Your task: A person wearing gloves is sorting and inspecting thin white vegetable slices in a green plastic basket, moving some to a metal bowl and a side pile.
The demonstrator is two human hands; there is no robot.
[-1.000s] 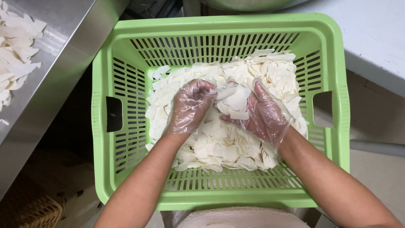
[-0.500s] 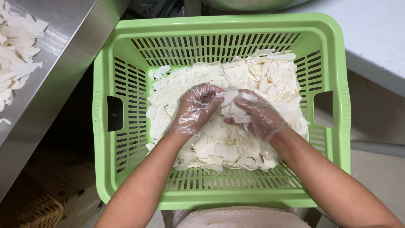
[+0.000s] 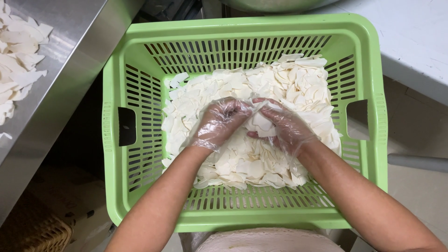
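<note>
A heap of thin, pale, irregular slices (image 3: 242, 140) was spread across the floor of a light green slotted plastic basket (image 3: 140, 140). In the middle of the heap, both hands (each covered by a clear, crinkled disposable glove) were pressed together. The left hand (image 3: 219, 122) was curled over the slices, its fingers bent downward into them. The right hand (image 3: 282, 123) was cupped, with a few slices gripped between fingers and thumb. More of the same slices (image 3: 16, 60) were scattered on the stainless steel counter (image 3: 70, 74) at far left.
</note>
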